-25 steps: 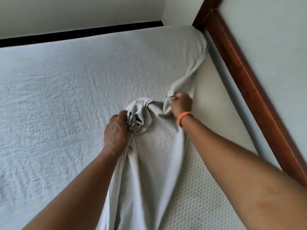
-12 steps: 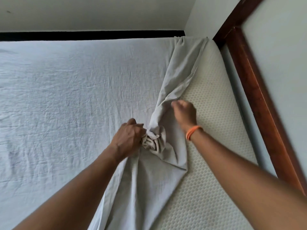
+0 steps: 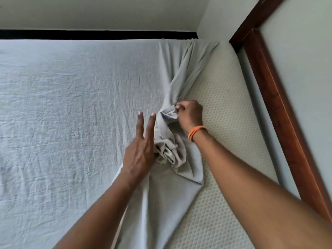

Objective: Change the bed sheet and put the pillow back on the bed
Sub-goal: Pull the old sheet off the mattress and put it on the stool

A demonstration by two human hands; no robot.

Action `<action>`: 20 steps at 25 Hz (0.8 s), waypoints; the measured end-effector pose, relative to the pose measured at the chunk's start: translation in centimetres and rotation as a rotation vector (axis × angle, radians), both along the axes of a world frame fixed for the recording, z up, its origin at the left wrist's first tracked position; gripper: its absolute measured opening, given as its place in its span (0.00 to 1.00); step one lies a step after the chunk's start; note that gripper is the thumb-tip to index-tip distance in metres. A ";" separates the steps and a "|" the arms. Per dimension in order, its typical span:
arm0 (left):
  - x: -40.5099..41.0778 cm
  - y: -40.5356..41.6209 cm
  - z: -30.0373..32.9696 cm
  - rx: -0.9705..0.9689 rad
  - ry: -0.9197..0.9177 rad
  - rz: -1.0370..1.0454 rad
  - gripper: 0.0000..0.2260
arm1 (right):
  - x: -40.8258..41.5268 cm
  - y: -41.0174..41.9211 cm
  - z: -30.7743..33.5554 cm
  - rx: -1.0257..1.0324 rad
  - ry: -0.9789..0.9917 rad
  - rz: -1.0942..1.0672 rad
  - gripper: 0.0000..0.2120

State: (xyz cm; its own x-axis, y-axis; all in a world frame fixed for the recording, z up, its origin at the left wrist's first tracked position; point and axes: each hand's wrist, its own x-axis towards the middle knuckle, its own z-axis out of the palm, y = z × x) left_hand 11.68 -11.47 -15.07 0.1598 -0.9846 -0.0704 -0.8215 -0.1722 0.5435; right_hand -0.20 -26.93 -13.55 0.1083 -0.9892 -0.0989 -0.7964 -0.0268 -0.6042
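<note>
Pale walls, a dark baseboard strip along the far side, and a reddish wooden bed frame [image 3: 280, 112] running down the right, with the bed filling nearly everything else. The grey bed sheet [image 3: 71, 105] lies flat and creased across most of the mattress [image 3: 228, 108], but along the right edge it's peeled back, and the honeycomb-textured mattress shows bare from the far right corner down toward the near edge. The loose part is bunched into a twisted ridge near the middle. The right hand [image 3: 189, 115], orange band [image 3: 196, 133] on the wrist, is pinching a fold of that sheet tight between fingertips. The left hand [image 3: 142, 150] lies with fingers straight, flat against the bunch, gripping nothing.

Here's the danger, as I read it: only one pinch holds the cloth. If the far corner is caught under the mattress, a hard pull could slip that pinch, or strain the fabric at the twist. And the wad beside the left hand looks ready to flop loose again. No pillow in sight.
</note>
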 end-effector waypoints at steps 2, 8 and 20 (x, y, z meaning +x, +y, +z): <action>0.2 -2.0 0.8 -0.037 -0.074 -0.049 0.49 | 0.3 3.6 1.2 0.016 0.007 0.243 0.09; 2.1 -3.6 1.4 -0.134 -0.057 -0.343 0.11 | -1.1 7.8 4.9 0.222 -0.090 0.488 0.18; 11.3 5.7 5.3 0.567 1.354 0.314 0.09 | 6.0 4.3 1.5 0.479 0.282 0.130 0.42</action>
